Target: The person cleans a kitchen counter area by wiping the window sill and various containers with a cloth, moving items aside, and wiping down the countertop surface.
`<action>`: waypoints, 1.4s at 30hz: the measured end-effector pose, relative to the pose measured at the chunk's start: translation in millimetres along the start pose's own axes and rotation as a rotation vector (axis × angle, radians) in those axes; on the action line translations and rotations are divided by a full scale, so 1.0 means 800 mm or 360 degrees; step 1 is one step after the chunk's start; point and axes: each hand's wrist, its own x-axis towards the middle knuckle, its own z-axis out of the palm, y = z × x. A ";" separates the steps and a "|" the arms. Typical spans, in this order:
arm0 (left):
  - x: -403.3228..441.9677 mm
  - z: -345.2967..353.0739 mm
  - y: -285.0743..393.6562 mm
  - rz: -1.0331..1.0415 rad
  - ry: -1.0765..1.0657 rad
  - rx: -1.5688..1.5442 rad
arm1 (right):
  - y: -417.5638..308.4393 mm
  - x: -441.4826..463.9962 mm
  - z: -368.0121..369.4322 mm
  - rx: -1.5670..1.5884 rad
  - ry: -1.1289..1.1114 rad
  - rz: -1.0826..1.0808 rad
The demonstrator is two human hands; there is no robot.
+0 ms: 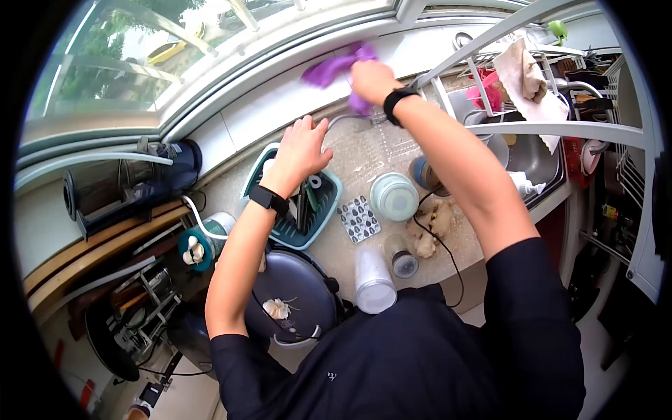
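At the white tiled window ledge (262, 106), my right hand (375, 80) is closed on a purple cloth (334, 69), whose ends hang loose and look blurred. My left hand (305, 148) is lower and to the left, over the counter's back edge. Its fingers stretch forward with the thumb apart, and it holds nothing. Below that forearm is a teal basket (334, 203) with dark items and a white roll in it, partly hidden by my arm. A grey cable (344, 117) runs along the counter between my hands.
On the counter are a blister-like sheet (358, 219), a pale green lidded container (394, 197), ginger (435, 227), a white-lidded jar (375, 283) and a small jar (404, 264). Garlic lies on a dark round lid (294, 280). A dish rack and sink (539, 157) are at right.
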 end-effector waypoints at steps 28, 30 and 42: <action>-0.027 0.047 -0.008 0.0067 0.0268 -0.0329 | -0.212 -0.003 0.058 0.0384 -0.0302 -0.0878; -0.030 0.033 -0.015 -0.0079 -0.0010 -0.0304 | -0.206 0.004 0.063 0.0180 -0.0253 -0.0861; 0.053 -0.014 -0.008 -0.0011 0.0302 -0.0147 | 0.068 0.042 -0.003 0.0080 -0.0162 0.0656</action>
